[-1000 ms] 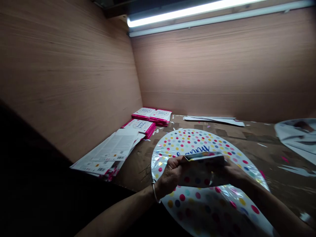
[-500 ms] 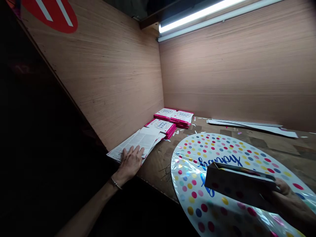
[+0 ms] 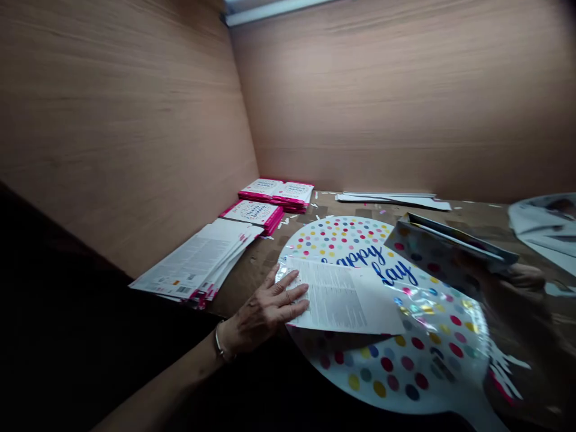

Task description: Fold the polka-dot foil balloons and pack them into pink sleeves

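Observation:
My left hand (image 3: pixel 265 309) is on the left end of a printed white sheet (image 3: pixel 342 300), its fingers spread on top; the thumb is partly hidden. Under the sheet lies a round white balloon (image 3: pixel 387 384) with coloured dots and blue lettering. My right hand (image 3: pixel 524 279), at the right, grips the end of a dark, folded piece (image 3: pixel 441 249) with a pale layer inside, held above the balloon's right part. Left of the balloon, a fanned stack of printed sheets (image 3: pixel 189 261) lies along the side wall.
Piles of pink-edged packets (image 3: pixel 254 211) stand in the back left corner. White strips (image 3: pixel 396 200) lie along the back wall (image 3: pixel 360 102). Crumpled white material (image 3: pixel 546 222) rests at the right. Small paper scraps dot the brown table (image 3: pixel 252 270).
My left hand has moved right from the stack, and a sheet from there now lies over the balloon beneath its fingers. The view has shifted right and down. My right hand still holds the folded piece.

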The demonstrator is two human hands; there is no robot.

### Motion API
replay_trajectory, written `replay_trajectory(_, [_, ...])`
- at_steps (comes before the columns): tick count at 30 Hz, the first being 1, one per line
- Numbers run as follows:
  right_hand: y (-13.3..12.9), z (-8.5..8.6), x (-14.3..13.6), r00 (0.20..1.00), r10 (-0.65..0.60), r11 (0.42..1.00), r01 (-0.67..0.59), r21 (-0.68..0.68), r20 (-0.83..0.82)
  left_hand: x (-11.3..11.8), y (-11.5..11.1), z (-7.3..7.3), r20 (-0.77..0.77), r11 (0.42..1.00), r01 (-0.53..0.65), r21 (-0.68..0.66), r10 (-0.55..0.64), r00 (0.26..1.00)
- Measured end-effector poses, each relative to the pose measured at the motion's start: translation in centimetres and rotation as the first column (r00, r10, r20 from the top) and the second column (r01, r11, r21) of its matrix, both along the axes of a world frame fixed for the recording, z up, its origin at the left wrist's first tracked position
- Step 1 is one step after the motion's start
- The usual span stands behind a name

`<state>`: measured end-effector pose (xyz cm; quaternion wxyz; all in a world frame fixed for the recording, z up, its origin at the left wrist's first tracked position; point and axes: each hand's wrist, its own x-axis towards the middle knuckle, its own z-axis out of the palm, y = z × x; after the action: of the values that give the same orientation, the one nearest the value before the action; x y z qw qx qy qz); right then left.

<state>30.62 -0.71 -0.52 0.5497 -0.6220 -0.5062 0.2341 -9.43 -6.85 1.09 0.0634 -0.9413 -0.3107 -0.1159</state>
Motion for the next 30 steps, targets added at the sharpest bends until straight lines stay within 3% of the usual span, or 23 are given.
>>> replay_trajectory(2, [-0.8,0.6,0.5,0.995,-0.042,0.999,0.041,0.011,0.089,0.8,0.8,-1.0,-0.089,0.987,0.042,-0.153,-0.056,0.994])
replay_trajectory(4, [-1.6,0.7,0.9,0.984,-0.053,0.998,0.048,0.034,0.171,1.6,1.6,-0.8,-0.147,0.971,0.008,-0.24,-0.045,0.988])
replay_trajectory(6, [-2.3,0.5,1.2,0.976,-0.039,0.998,0.026,0.062,0.216,3.2,2.3,0.0,-0.114,0.97,-0.012,-0.242,-0.017,0.993])
replay_trajectory(9, [-3.0,-0.2,1.6,0.958,0.09,0.99,-0.116,0.083,0.271,7.6,3.4,0.5,0.031,0.968,0.117,-0.22,-0.113,0.993])
replay_trajectory(12, [-3.4,-1.0,2.0,0.876,0.27,0.939,-0.331,0.093,0.399,12.7,4.7,-1.3,0.072,0.941,0.269,-0.204,-0.26,0.963])
replay_trajectory(15, [-3.8,-1.6,2.6,0.76,0.346,0.878,-0.469,0.096,0.55,15.8,5.9,-3.9,0.069,0.929,0.318,-0.188,-0.311,0.948])
replay_trajectory(18, [-4.4,-2.0,3.3,0.682,0.364,0.851,-0.52,0.07,0.634,16.6,6.5,-5.3,0.085,0.937,0.312,-0.158,-0.302,0.949])
replay_trajectory(24, [-4.5,-2.2,4.1,0.559,0.278,0.809,-0.575,0.123,0.781,16.8,6.8,-5.3,0.08,0.937,0.322,-0.135,-0.313,0.946])
replay_trajectory(30, [-4.1,-2.4,4.9,0.27,0.306,0.715,-0.699,-0.033,0.913,17.0,6.7,-5.3,0.086,0.926,0.344,-0.154,-0.334,0.939])
